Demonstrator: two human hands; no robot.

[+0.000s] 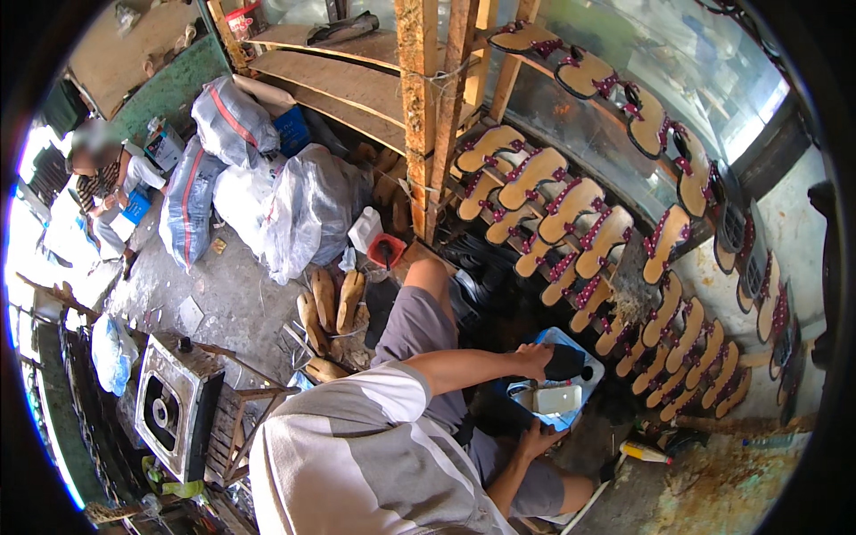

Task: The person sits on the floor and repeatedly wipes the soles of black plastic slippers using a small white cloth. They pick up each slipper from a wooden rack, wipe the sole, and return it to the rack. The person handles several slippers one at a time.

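My left hand has its fingers closed on a dark, rounded, flat piece that looks like a shoe sole, over a light blue plastic container. Inside that container sits a pale, box-shaped tub, below the dark piece. My right hand grips the container's near edge, its fingers partly hidden. The container is between my knees, above my lap.
Sandals with spotted straps line racks ahead and right. Wooden shoe lasts lie left of my knee, near a red container. A stove stands left. Filled sacks lie beyond; another person sits far left. A yellow bottle lies right.
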